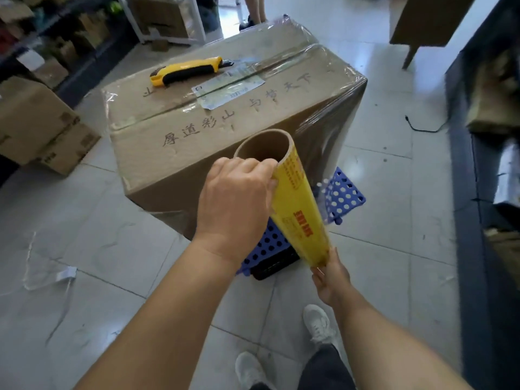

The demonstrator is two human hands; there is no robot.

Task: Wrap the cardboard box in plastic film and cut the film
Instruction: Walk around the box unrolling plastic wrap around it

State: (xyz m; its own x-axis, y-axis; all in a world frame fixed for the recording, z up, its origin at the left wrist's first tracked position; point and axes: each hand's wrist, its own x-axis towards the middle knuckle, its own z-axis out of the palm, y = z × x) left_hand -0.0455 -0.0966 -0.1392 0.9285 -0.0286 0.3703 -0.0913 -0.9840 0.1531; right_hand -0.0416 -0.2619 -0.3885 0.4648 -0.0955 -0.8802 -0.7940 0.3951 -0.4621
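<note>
At the near middle of the scene, the left hand (235, 202) grips the upper rim of the film roll (295, 198), fingers curled over the edge of its open cardboard core. The right hand (332, 277) grasps the roll's lower end, its fingers closed around the bottom; how they sit under the tube cannot be seen. The roll is yellow with red print and stands tilted, its top leaning left and away, its bottom toward the right and nearer the person.

Just beyond the roll sits the cardboard box (197, 136), large and brown, with handwritten characters across its top. Clear plastic film (332, 108) already covers its right side and shines over the far right of the top. A yellow and black utility knife (187, 71) lies on the box's far left top, beside a paper label (228, 90). The box rests on a blue perforated stool (344, 194), which shows under its near right corner.

Near the bottom edge are the person's two white shoes (319, 322) on the grey tiled floor (98, 235). To the left, loose scraps of clear film (47, 266) lie on the tiles, and more cardboard boxes (36, 125) are stacked at the far left.
</note>
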